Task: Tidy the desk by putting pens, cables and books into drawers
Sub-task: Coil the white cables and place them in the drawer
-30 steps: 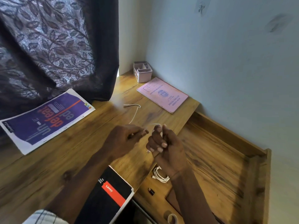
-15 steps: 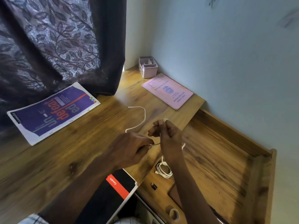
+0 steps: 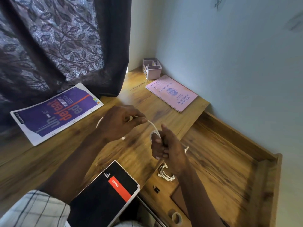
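A thin white cable (image 3: 153, 127) stretches between my two hands above the wooden desk (image 3: 134, 149). My left hand (image 3: 121, 123) pinches one stretch of it. My right hand (image 3: 168, 151) grips a small loop of it in curled fingers. A second white cable (image 3: 166, 174) lies coiled in the open drawer (image 3: 221, 161) just under my right wrist. On the desk lie a pink record book (image 3: 172, 94) at the back right, a purple booklet (image 3: 55, 112) at the left, and a black book with a red label (image 3: 105, 194) at the front edge.
A pink organiser box (image 3: 151, 68) stands in the back corner. A dark patterned curtain (image 3: 57, 43) hangs over the desk's left rear. The drawer also holds a small black adapter (image 3: 156, 189), a tape roll (image 3: 177, 217) and a brown flat item (image 3: 180, 200).
The loose end of the cable that lay on the desk has been drawn up. My left hand moved up and away from me, and a loop now sits in my right hand.
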